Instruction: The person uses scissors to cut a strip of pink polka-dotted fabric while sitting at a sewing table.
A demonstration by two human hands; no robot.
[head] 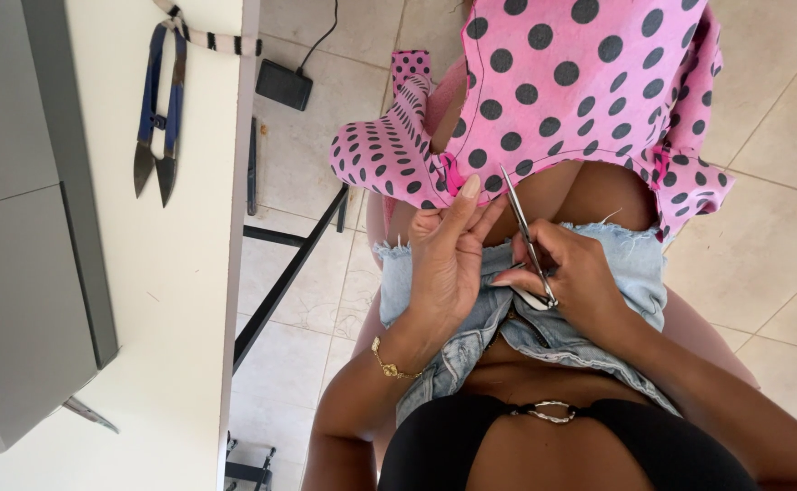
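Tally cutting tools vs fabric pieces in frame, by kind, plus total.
Scissors, held by the right hand: 1
Thread snips on the white table: 1
Pink dotted fabric, pinched by the left hand: 1
Total: 3

A home sewing corner: thread snips (156, 114) hang on the white counter (189, 273) beside a grey machine (16, 227), a foot pedal (283, 85) lies on the tiled floor (762, 245) past the counter's edge.
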